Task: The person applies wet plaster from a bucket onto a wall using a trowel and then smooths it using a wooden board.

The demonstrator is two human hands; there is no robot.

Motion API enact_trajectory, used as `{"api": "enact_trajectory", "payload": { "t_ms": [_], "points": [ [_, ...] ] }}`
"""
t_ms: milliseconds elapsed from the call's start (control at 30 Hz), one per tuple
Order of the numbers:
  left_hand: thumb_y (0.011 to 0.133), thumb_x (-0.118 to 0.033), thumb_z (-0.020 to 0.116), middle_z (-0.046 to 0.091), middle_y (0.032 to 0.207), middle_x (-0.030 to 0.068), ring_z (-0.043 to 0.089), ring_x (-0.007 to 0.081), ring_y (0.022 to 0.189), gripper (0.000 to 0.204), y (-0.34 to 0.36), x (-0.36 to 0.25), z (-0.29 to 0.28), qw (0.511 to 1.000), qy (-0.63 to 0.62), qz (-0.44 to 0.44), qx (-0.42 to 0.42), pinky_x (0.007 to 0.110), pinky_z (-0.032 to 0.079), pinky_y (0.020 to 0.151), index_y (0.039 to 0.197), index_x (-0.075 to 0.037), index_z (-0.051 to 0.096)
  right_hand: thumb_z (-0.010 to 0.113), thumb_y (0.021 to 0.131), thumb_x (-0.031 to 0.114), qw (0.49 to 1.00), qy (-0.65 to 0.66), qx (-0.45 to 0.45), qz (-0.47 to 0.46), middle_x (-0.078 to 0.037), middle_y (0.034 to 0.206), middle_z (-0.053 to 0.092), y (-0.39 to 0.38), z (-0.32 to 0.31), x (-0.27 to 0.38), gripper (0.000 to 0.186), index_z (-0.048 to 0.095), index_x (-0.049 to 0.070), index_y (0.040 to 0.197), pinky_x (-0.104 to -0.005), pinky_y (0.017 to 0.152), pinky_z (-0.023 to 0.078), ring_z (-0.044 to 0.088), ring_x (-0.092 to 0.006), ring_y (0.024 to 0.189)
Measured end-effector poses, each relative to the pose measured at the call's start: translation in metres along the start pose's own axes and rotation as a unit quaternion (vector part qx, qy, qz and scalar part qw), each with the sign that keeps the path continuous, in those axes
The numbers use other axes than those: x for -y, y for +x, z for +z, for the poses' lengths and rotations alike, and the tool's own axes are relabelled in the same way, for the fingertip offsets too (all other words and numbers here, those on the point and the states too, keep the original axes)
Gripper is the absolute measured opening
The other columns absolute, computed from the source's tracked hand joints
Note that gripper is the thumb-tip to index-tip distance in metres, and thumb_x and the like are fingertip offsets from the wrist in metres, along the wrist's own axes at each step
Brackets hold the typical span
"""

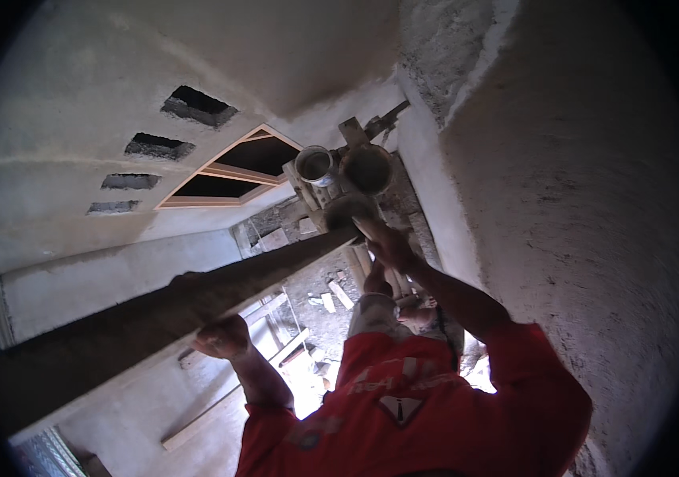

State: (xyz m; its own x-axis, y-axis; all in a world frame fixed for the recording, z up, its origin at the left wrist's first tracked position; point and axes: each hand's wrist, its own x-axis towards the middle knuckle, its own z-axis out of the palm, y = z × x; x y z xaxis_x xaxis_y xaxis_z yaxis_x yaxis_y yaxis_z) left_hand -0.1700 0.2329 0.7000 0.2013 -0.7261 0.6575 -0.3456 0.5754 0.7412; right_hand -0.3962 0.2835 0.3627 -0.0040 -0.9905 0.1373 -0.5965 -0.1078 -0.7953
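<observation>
A long straight-edged board (156, 318) runs from the lower left up to the middle of the view. My left hand (224, 337) is wrapped around it from below, with fingertips showing over its far edge. At the board's narrow far end, my right hand (388, 245) is closed around something pale and slim, whose kind I cannot make out. Just beyond that hand is a dark round pan (339, 208), partly covered by the board's end. Farther off stand a pale bucket (315, 164) and a second dark round container (367, 169).
Underfoot is a platform of poles (301, 188), high above a floor with scattered rubble (340, 294). A rough plastered wall (562, 215) rises close on the right. Across, another wall has a wooden window frame (220, 171) and several rectangular holes (198, 106).
</observation>
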Motion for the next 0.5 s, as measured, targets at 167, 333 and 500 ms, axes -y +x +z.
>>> {"api": "enact_trajectory", "payload": {
  "t_ms": [167, 333, 500],
  "points": [
    [0.081, -0.054, 0.061, 0.051, 0.112, 0.0182, 0.052, 0.0264, 0.101, 0.076, 0.006, -0.012, 0.003, 0.992, -0.119, 0.007, 0.052, 0.036, 0.043, 0.086, 0.121, 0.008, 0.043, 0.065, 0.076, 0.023, 0.965, -0.118, 0.173, 0.155, -0.019, 0.09, 0.063, 0.031, -0.024, -0.008, 0.044, 0.047, 0.004, 0.111, -0.0473, 0.07, 0.05, 0.063, -0.0358, 0.081],
    [0.078, -0.052, 0.066, 0.052, 0.113, 0.018, 0.053, 0.0271, 0.101, 0.077, 0.007, -0.022, 0.009, 0.986, -0.162, -0.006, 0.022, 0.037, 0.045, 0.085, 0.125, 0.003, 0.041, 0.064, 0.075, 0.026, 0.974, -0.112, 0.154, 0.124, -0.021, 0.087, 0.064, -0.007, -0.095, -0.009, 0.051, 0.045, 0.006, 0.118, -0.047, 0.07, 0.05, 0.063, -0.0377, 0.082],
    [0.08, -0.054, 0.062, 0.052, 0.111, 0.0177, 0.053, 0.0267, 0.098, 0.075, 0.014, -0.033, 0.012, 0.99, -0.136, 0.008, 0.042, 0.037, 0.046, 0.082, 0.124, 0.004, 0.042, 0.06, 0.076, 0.024, 0.938, -0.076, 0.205, 0.271, -0.023, 0.081, 0.064, -0.048, -0.087, -0.022, 0.041, 0.052, -0.005, 0.105, -0.0442, 0.068, 0.051, 0.064, -0.0352, 0.079]
  ]
}}
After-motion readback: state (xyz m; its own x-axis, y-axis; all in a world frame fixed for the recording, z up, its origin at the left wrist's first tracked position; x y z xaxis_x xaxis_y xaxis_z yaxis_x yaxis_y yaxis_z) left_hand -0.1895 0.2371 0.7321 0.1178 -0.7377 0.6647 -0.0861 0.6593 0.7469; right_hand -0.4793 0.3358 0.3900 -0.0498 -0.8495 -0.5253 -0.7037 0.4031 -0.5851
